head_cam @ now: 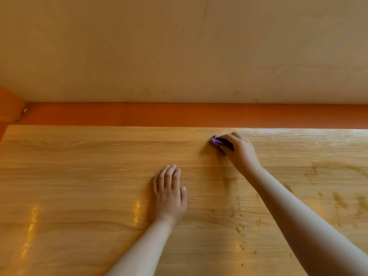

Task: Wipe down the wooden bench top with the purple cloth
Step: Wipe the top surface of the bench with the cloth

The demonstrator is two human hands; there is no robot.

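The wooden bench top (79, 176) fills the lower half of the head view, pale wood grain with glossy reflections. My right hand (240, 149) reaches to the far edge, right of centre, and is closed over a small bunched purple cloth (215, 140); only the cloth's left end shows past my fingers. The cloth presses on the wood. My left hand (169, 193) lies flat on the bench near the middle, palm down, fingers together, holding nothing. Damp streaks and droplets (338, 200) mark the right part of the surface.
Behind the bench's far edge runs an orange strip (179, 114), and above it a plain beige wall (179, 46). An orange corner piece (11, 104) stands at the far left. The bench's left end shows at the frame's left side.
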